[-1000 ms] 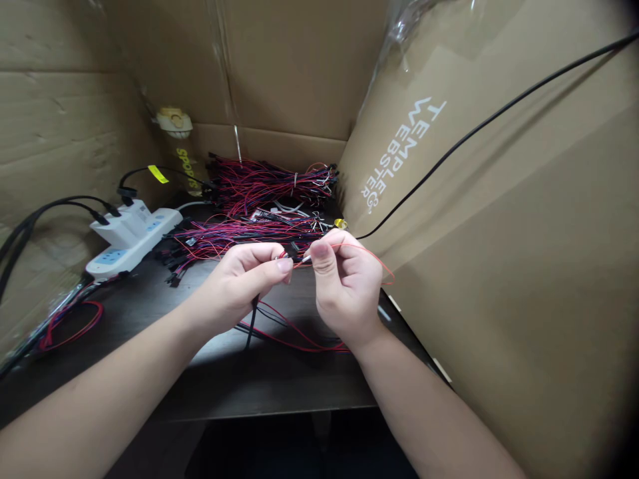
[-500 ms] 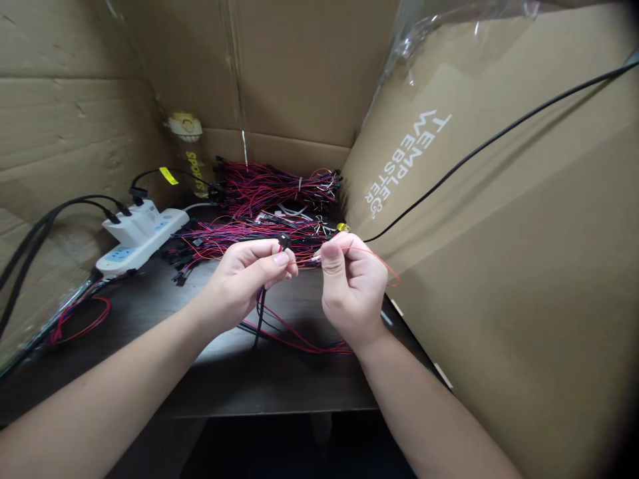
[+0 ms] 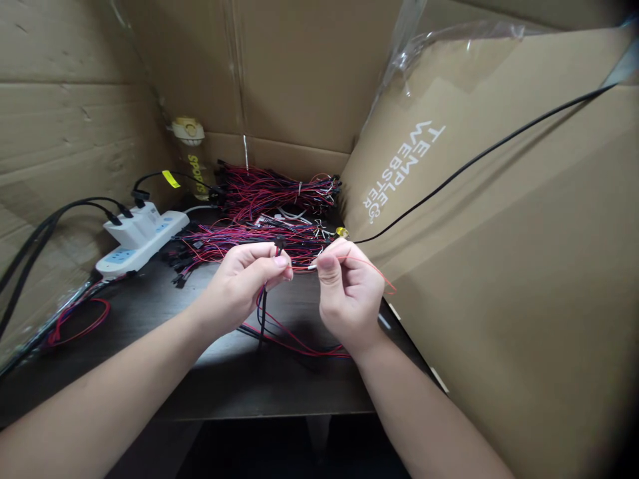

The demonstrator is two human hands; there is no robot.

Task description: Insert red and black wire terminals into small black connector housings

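From where I stand, the left hand (image 3: 262,273) has thumb and forefinger pinched together on a black connector (image 3: 280,242), which stands up above the fingertips. The right hand (image 3: 347,279) is closed, thumb against curled fingers, on a thin red wire (image 3: 375,269) near its white sleeve (image 3: 312,267). The wire spans the small gap between the hands, up in front of the near bundle (image 3: 234,243), and its far part bows out past the right knuckles.

I'd judge the wire very light and limp, springy enough to curl but too soft to push from far back. Its coating may slide a little in dry fingers, and a hard tug could strain the join. The sleeve looks the stiffer spot, so holding right behind it seems best; the connector, probably hard plastic, is better pinched by its sides.

As for writing, the box (image 3: 499,233) on the right reads "TEMPLE & WEBSTER" in white capitals, running at a slant. The bottle (image 3: 192,159) at the back says "SPORTS" in yellow, turned on its side. Beside it, a yellow tag (image 3: 170,178) sits on a black cable; I can't read its marks.
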